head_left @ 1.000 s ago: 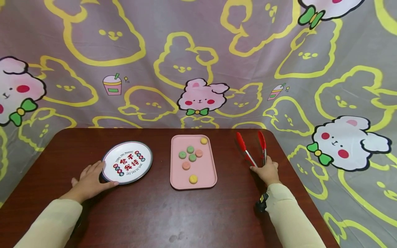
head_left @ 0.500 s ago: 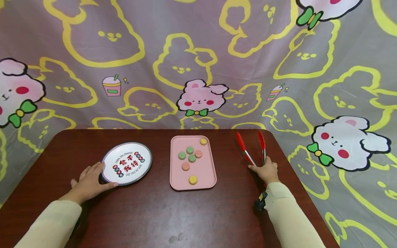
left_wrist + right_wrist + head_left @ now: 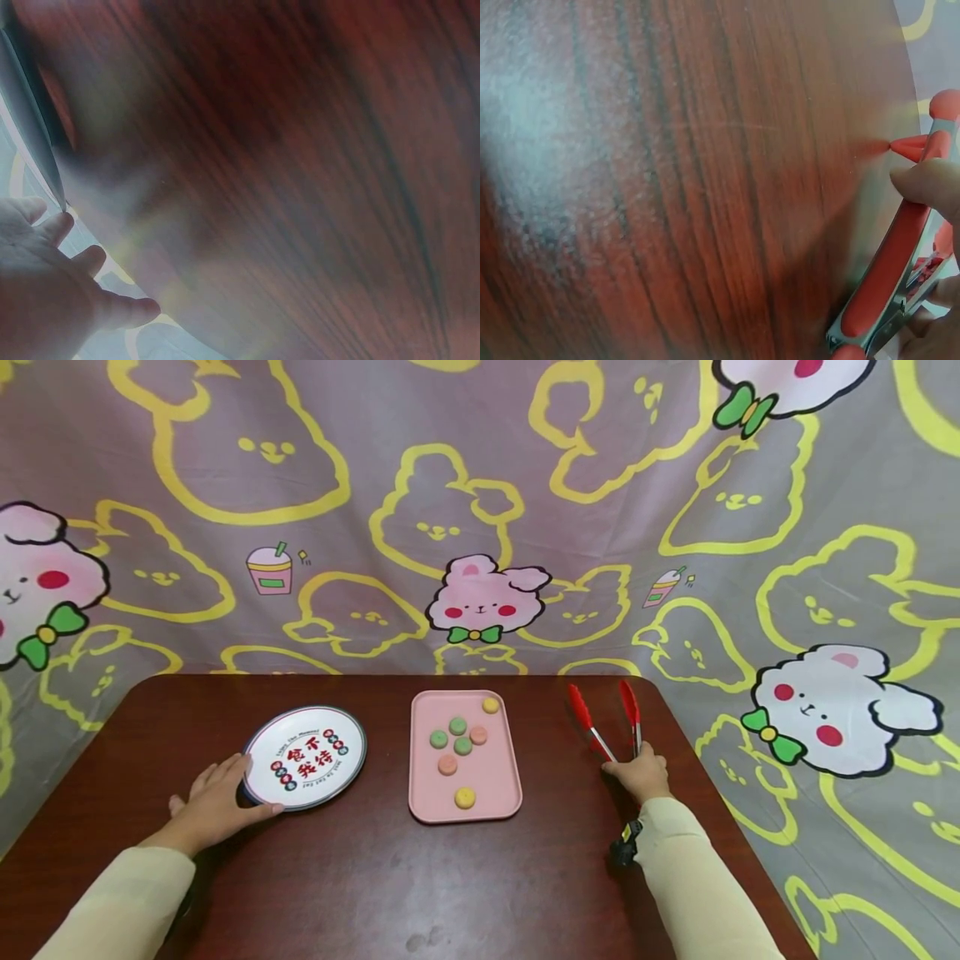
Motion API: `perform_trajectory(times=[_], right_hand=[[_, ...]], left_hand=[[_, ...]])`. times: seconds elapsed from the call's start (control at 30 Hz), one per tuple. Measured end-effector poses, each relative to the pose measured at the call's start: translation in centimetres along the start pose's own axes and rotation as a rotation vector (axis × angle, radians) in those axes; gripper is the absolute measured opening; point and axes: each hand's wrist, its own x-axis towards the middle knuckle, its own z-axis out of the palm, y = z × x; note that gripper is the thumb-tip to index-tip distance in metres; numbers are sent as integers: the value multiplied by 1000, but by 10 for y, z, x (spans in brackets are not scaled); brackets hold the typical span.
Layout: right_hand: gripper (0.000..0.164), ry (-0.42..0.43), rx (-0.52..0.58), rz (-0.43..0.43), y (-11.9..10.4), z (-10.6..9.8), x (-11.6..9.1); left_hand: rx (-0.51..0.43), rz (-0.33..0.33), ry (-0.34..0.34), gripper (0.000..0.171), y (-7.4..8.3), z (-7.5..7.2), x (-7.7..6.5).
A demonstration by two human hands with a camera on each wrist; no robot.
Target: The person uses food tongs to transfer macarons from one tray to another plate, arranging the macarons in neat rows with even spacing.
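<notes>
In the head view a round white plate (image 3: pixel 262 752) with a dark rim and red lettering lies at the left of the table. My left hand (image 3: pixel 213 802) rests against its near left edge, fingers spread along the rim and thumb toward the front. In the left wrist view the plate's edge (image 3: pixel 34 112) meets the fingertips. At the right my right hand (image 3: pixel 641 772) grips red-tipped metal tongs (image 3: pixel 580 706), whose arms are spread apart and point away from me. The right wrist view shows my thumb (image 3: pixel 934 184) over the red handle (image 3: pixel 889 274); part of the other fingers is hidden behind it.
Between the hands sits a pink rectangular tray (image 3: pixel 491 777) bearing several small round green, orange and yellow pieces, with one yellow piece (image 3: pixel 465 797) near its front. Behind the brown wooden table (image 3: pixel 450 885) hangs a cartoon-printed cloth (image 3: pixel 337 527), which also runs along the right side.
</notes>
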Motion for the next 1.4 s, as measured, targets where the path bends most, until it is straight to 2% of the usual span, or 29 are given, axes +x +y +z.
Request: perform_trajectory(times=[0.37,1.0,1.4], right_hand=[[86,-4,-15,-22,-1,-2,1],[73,105,-19,-129,-1,-4,-5],[76,122,-27,-173,-5,-8,-10]], left_hand=[[-3,0,-3,122,-1,1,-1],[-5,4,11,119,1,0,-2],[-1,-12,-2,121,1,0,-3]])
